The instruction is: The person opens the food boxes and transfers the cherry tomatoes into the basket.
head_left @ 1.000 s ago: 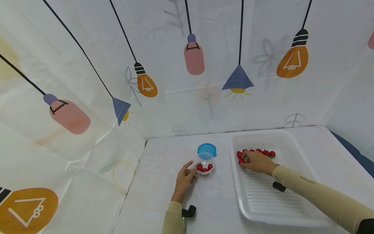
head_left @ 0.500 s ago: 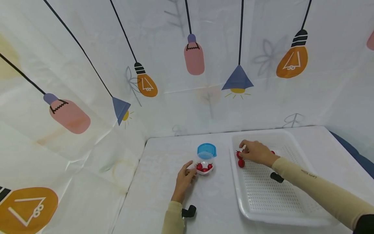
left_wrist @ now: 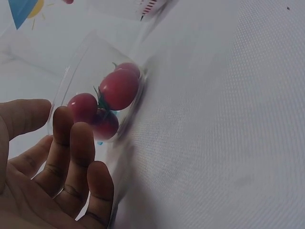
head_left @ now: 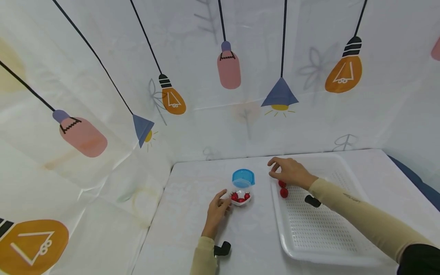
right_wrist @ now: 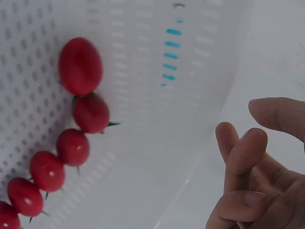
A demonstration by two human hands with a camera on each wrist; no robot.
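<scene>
My left hand (head_left: 216, 212) rests beside a small clear plastic cup (left_wrist: 83, 59), its relaxed fingers (left_wrist: 82, 143) at the near side. Several cherry tomatoes (left_wrist: 119, 89) lie inside the cup, and a blue lid (head_left: 243, 176) stands behind it. Over the left rim of a white perforated tray (head_left: 330, 244) is my right hand (head_left: 292, 172). Nothing sits between its thumb and fingers in the right wrist view, where they are apart. Several cherry tomatoes (right_wrist: 80, 67) line up in the tray; in the head view the right hand hides most of them.
A white cloth covers the table (head_left: 185, 229). Behind and to the left hangs a white sheet (head_left: 192, 133) printed with lamps and bulbs. Something dark blue (head_left: 412, 175) shows past the table's right edge.
My right hand has moved left and toward the back, from over the tomatoes to the tray's left rim. The left hand and the cup have stayed in place.
</scene>
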